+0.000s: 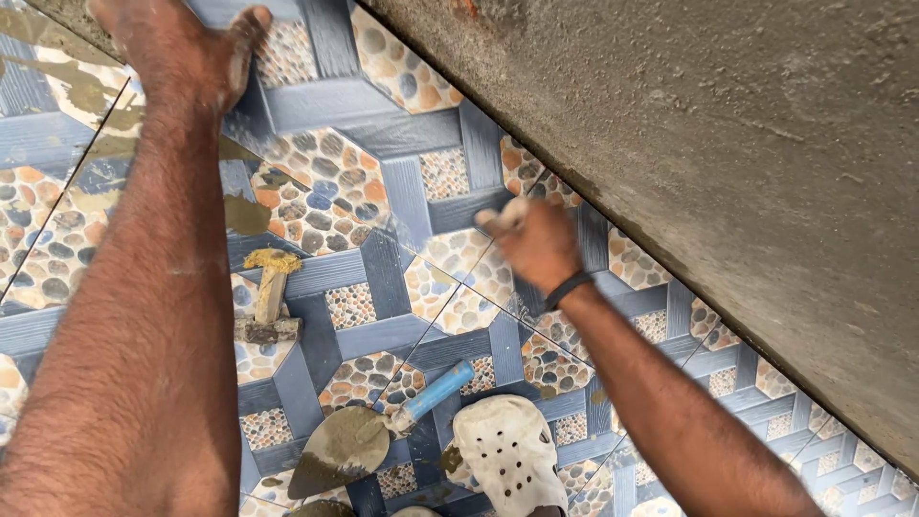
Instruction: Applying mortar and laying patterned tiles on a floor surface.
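Left hand flat on patterned tile upper left; right hand at tile edge by grey wall, centre; trowel, hammer below.

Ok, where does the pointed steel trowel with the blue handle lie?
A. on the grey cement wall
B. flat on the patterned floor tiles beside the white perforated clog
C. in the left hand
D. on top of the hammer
B: the pointed steel trowel with the blue handle lies flat on the patterned floor tiles next to the white perforated clog, with neither hand on it.
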